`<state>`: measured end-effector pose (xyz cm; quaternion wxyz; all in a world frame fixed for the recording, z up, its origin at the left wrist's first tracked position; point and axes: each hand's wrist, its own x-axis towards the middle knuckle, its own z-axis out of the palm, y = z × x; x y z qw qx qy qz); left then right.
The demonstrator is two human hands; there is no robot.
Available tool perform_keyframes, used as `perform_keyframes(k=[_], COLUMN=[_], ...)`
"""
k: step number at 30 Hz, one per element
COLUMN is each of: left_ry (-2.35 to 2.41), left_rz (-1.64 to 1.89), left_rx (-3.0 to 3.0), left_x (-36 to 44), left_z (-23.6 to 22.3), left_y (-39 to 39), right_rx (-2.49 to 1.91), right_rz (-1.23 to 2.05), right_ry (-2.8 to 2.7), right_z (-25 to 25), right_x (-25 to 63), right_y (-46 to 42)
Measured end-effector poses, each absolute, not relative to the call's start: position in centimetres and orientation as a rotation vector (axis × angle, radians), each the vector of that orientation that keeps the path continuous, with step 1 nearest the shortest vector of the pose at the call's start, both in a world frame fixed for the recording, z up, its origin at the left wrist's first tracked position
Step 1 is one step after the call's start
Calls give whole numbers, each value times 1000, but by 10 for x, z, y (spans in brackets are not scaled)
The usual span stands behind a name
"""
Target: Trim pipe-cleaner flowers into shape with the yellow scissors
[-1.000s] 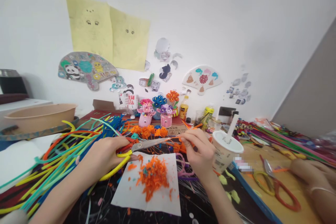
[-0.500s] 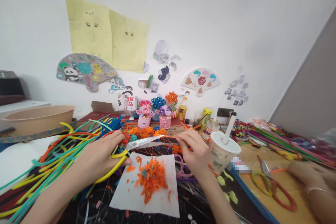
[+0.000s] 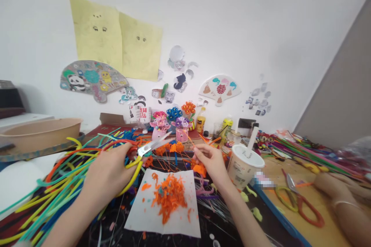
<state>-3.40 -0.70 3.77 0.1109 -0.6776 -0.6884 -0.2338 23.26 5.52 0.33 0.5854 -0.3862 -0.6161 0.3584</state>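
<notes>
My left hand [image 3: 108,171] is closed around the handles of a pair of scissors [image 3: 149,146], whose blades are parted and point up to the right. Between the fingertips of my right hand [image 3: 211,162] is a thin orange pipe cleaner [image 3: 189,138], its tip rising up and to the left. Below both hands lies a white paper sheet [image 3: 136,216] carrying a heap of orange clippings [image 3: 169,198] with a few teal bits. Several orange pipe-cleaner flowers [image 3: 176,147] on thin stems rest just behind the sheet.
Loose coloured pipe cleaners [image 3: 69,177] spread across the left. A paper cup [image 3: 242,168] with a straw stands beside my right wrist. Potted pipe-cleaner flowers [image 3: 182,133] and a juice bottle [image 3: 201,120] stand at the back. Another person's arm [image 3: 344,204] and second scissors [image 3: 310,210] are on the right.
The scissors have pulled away from the orange pipe cleaner and swung upward, their blades wider apart. My right hand has shifted slightly left and down, and the pipe cleaner now tilts upward.
</notes>
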Motion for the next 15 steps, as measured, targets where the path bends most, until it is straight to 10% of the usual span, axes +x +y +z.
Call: perform_keyframes(k=[9,15], left_ry=[-2186,-1988], left_rz=[-2402,-2801], left_rx=[-2220,-2167], left_x=[29,47], left_z=[24,25], left_y=[-14,-19], right_rx=[-844,-828], right_rz=[969,814], right_ry=[-1569,-1802], right_z=[5,2], right_x=[204,190], right_y=[25,10])
